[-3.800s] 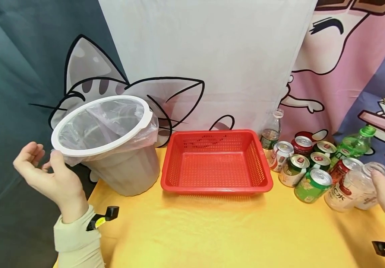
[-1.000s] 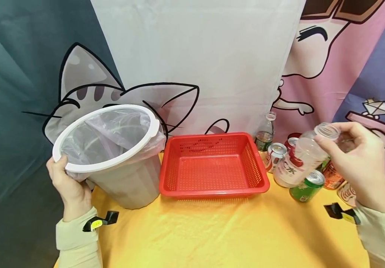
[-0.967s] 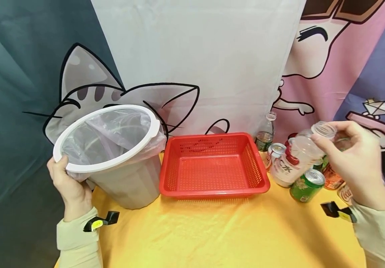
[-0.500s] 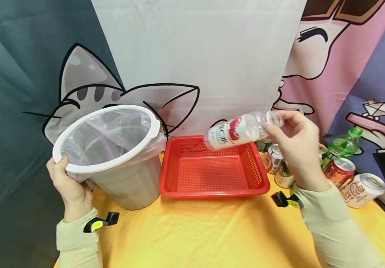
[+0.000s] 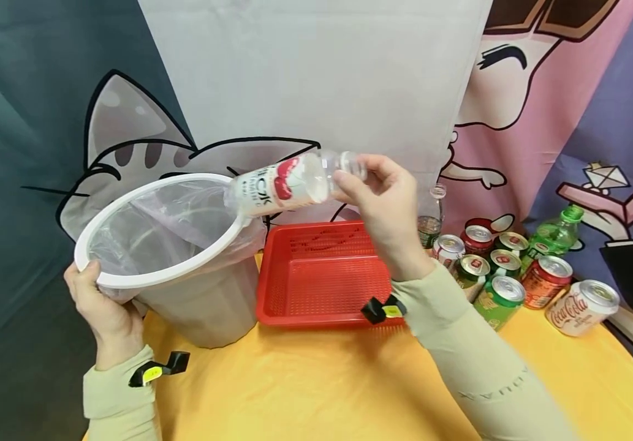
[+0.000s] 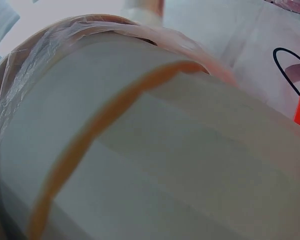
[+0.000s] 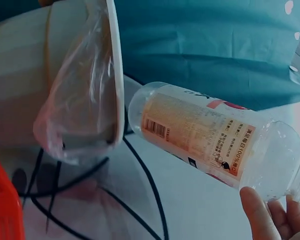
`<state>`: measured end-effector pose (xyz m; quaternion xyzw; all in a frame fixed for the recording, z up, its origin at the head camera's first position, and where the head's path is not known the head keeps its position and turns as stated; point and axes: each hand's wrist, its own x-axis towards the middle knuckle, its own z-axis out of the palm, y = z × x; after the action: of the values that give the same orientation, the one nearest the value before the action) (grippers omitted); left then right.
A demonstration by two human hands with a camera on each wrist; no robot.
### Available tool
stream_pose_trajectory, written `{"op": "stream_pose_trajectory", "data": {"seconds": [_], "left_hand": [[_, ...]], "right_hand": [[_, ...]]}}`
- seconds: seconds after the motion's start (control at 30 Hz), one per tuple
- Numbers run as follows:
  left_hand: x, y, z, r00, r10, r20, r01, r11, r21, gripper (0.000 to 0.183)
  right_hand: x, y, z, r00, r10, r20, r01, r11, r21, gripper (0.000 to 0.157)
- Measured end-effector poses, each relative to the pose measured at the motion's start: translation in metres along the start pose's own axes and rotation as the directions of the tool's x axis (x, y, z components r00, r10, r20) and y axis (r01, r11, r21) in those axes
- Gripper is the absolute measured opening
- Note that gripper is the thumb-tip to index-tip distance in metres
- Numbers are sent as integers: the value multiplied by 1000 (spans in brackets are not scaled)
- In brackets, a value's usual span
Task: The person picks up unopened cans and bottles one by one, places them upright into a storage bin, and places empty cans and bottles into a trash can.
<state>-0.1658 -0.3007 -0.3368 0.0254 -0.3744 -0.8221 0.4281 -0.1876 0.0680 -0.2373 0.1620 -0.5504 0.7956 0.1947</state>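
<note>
Clear bottle, just one, and it's up in your right hand point(image 5: 390, 211)! The bottle point(image 5: 280, 184) tips sideways, base leading to the left, your thumb and fingers pinching its neck. That base sits right by the near-right edge of the single bin point(image 5: 211, 309); whether the two touch, you can't tell from here. One white rim point(image 5: 128, 282) up top, one see-through liner point(image 5: 167, 223) inside, and your left hand point(image 5: 106, 312) has the rim gripped on its left side, thumb over the top.

Beside the bin, one red basket point(image 5: 322, 320), its right part hidden behind your right arm. Now count the crowd to the right: eight cans point(image 5: 500, 301) gathered on the yellow counter point(image 5: 294, 380), the pale Coca-Cola can point(image 5: 578, 311) farthest right. Two more bottles make it three in all: a clear one point(image 5: 430, 217) behind the cans, and a green one point(image 5: 554, 237) at the back right.
</note>
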Motion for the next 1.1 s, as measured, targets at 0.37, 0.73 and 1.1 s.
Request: {"op": "stream_pose_trajectory", "data": {"seconds": [0.37,0.73,1.1], "left_hand": [[0,2,-2,998,-29,-60,27,999,-34,30],[0,-2,-4,997,-37,-68,37,999,-3,30],[0,-3,-2,998,-32,-56,34,999,35,31]], "right_hand": [[7,27,51,996,-19,89,38,977,-211,26],[3,48,90,961,117,252,-12,923,-384,39],[-4,63,117,893,39,448,228,818,-527,34]]}}
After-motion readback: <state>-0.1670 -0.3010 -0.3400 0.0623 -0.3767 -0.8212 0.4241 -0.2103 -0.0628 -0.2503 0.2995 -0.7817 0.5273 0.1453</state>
